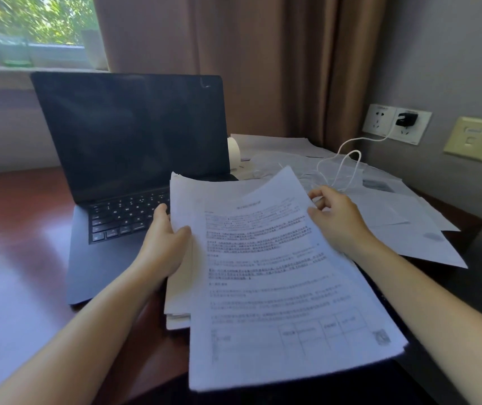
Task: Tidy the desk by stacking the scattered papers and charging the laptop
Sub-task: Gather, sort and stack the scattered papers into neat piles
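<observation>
A bundle of printed papers (pixel 269 276) is held up above the desk in the middle of the view. My left hand (pixel 165 244) grips its left edge, thumb on top. My right hand (pixel 337 220) holds the right edge of the top sheet near its upper corner. A dark open laptop (pixel 128 135) with a black screen stands at the left, its keyboard partly behind the papers. More loose sheets (pixel 403 220) lie scattered on the desk at the right. A black charger (pixel 406 119) sits in a wall socket, its white cable (pixel 348 162) looping down onto the sheets.
The reddish-brown desk (pixel 20 229) stretches to the left. A white cylinder (pixel 233 153) stands behind the laptop's right edge. Brown curtains hang at the back, a window sill at upper left. A beige wall plate (pixel 475 138) is right of the sockets.
</observation>
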A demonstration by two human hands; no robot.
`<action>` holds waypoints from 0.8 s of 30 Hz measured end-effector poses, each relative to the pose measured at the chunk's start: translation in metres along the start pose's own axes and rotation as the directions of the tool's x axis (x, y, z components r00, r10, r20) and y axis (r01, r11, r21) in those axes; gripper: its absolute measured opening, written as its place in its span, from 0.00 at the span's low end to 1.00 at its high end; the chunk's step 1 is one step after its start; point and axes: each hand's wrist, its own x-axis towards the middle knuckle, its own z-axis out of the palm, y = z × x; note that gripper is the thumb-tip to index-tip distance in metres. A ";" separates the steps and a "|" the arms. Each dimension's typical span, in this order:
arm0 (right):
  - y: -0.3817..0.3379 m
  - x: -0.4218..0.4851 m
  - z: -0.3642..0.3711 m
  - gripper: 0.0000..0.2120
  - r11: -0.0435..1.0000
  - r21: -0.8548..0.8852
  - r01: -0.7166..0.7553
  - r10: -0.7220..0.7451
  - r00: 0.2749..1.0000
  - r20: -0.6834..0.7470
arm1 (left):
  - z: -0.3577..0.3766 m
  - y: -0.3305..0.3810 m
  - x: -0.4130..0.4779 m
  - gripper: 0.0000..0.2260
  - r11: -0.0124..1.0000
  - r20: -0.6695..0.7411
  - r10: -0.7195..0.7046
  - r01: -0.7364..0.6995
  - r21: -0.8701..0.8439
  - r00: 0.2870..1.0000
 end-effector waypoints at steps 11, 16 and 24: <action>-0.009 0.048 0.046 0.13 0.996 0.087 0.024 -0.021 0.999 -0.030 | -0.003 -0.002 0.002 0.13 0.999 0.030 0.042 -0.043 0.032 0.999; 0.002 0.038 0.055 0.19 0.991 -0.031 0.128 -0.121 0.978 0.168 | -0.006 -0.002 0.001 0.17 0.997 0.078 0.060 -0.064 0.049 0.995; 0.025 0.024 0.004 0.28 0.865 -0.493 0.096 0.007 0.979 0.202 | -0.002 -0.005 -0.001 0.35 0.984 0.060 0.167 -0.170 0.058 0.984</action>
